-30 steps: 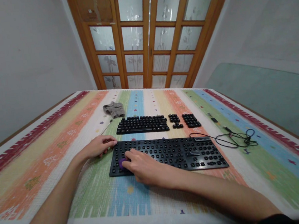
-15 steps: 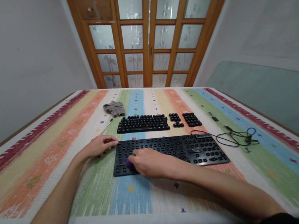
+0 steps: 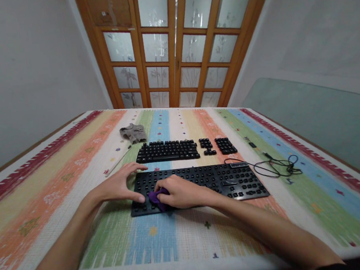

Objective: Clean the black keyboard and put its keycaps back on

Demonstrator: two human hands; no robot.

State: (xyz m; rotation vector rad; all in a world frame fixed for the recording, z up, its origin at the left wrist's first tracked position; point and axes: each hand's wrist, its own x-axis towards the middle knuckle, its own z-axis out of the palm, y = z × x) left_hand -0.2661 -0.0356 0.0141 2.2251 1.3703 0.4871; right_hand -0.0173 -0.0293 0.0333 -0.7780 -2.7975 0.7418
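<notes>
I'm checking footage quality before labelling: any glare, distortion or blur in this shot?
In the head view, the doors splay toward the top, with wide-lens stretch; same view, bright glare on their glass; same view, only soft shadows on the tablecloth; same view, fine detail on the keyboard and purple cloth looks slightly blurred.

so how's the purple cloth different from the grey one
The purple cloth is bunched in the right hand, while the grey cloth lies with no hand on it. The purple cloth is at the keyboard base, whereas the grey cloth rests on the striped tablecloth, farther from the person, past the left end of the keycaps. Both look crumpled.
</notes>
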